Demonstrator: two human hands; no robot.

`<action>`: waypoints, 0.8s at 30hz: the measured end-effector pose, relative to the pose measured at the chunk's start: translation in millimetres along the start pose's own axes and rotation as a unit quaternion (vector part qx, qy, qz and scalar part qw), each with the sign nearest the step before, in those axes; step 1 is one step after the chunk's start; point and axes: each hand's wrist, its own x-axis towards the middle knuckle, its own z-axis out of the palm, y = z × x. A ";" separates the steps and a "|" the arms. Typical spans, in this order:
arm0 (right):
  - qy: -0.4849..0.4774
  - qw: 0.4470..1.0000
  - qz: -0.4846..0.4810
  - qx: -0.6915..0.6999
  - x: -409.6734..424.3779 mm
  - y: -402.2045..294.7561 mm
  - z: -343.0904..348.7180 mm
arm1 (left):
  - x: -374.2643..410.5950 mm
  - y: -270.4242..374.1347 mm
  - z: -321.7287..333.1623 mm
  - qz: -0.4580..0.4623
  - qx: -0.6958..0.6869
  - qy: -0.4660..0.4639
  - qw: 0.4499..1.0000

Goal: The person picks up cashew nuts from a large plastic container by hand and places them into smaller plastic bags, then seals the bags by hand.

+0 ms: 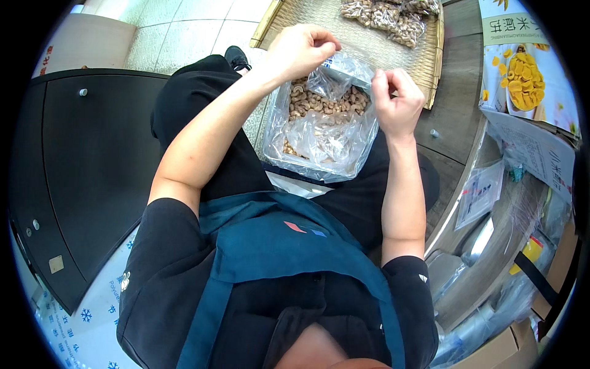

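A box lined with a clear plastic bag stands between my knees, with cashew nuts inside, partly covered by loose folds of plastic. Over the box's far left corner is my left hand, thumb and fingertips pinched together by the upper edge of clear plastic. My right hand is at the far right corner, its fingers curled and thumb tip against the film. The clear film spans between both hands. Beyond them, several filled clear bags of nuts lie on a woven bamboo tray.
A dark cabinet stands at the left. At the right are a printed carton, a shelf with plastic bags and a metal scoop-like object, and an open cardboard box. Tiled floor shows at the upper left.
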 end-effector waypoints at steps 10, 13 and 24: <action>-0.632 0.729 0.077 -0.250 -82.5 25.0 92.7 | -7.5 -3.3 -1.7 0.094 0.186 0.061 0.976; -0.592 0.761 0.063 -0.257 -104.1 33.0 107.2 | -13.1 -6.4 -5.6 0.118 0.186 0.067 0.973; -0.612 0.752 0.052 -0.237 -108.8 38.9 112.8 | -23.0 -7.8 -9.3 0.208 0.226 0.016 0.951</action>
